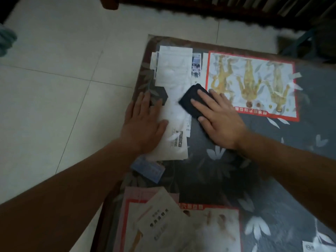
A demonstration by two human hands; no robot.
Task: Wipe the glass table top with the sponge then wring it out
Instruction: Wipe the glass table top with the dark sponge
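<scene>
The glass table top (227, 160) fills the right and lower part of the view, with papers and a leaf-patterned cloth showing beneath the glass. A dark, almost black sponge (190, 100) lies flat on the glass near the table's far left area. My right hand (218, 117) presses down on the sponge with fingers spread over it. My left hand (145, 122) rests flat on the glass close to the table's left edge, fingers apart and holding nothing, a short way left of the sponge.
Under the glass lie white sheets (172, 70), a red-bordered poster with figures (252, 84), a blue card (149, 170) and more papers (163, 224) near me. Pale floor tiles (63, 70) spread to the left. Dark wooden furniture (200, 6) stands beyond the table.
</scene>
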